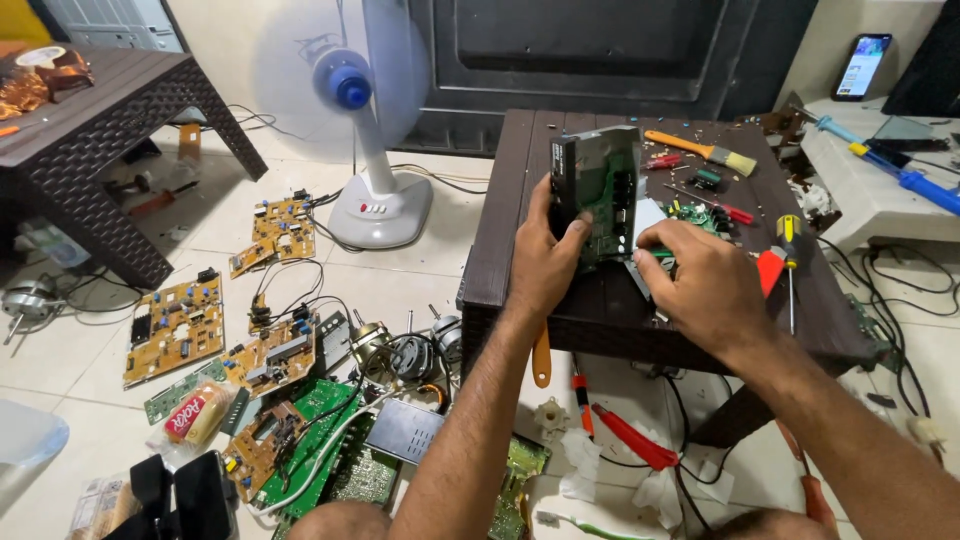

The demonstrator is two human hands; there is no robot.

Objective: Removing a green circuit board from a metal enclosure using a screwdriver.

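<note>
Head view, centre-right of frame: black device casing (592,190) with a green circuit board inside stands on its edge on the dark brown table (510,200), long axis upright, open face turned toward the right of the frame. Left hand (545,262) clamps the casing from its left side, thumb hooked over the front edge, fingers (540,195) wrapped round the black back wall, so closed on the casing. Right hand (700,282) sits just right of and below the casing, fingers (655,240) curled and pressed at the lower edge of the green board; whether they pinch a part there or just push, cannot tell, the tips are hidden. Casing lies up and left from the right fingers, touching both hands; the left hand bears it. On the table behind, upper right: orange-handled brush (702,150), small red-handled screwdriver (722,207), yellow-and-black screwdriver (789,262) lying with shaft toward the near edge, loose screws and bits. Floor at left: several tan circuit boards (175,328), green boards (335,440), white pedestal fan (365,130) at top centre, second dark table (95,130) at upper left. Phone with lit screen (862,65) propped at upper right.
</note>
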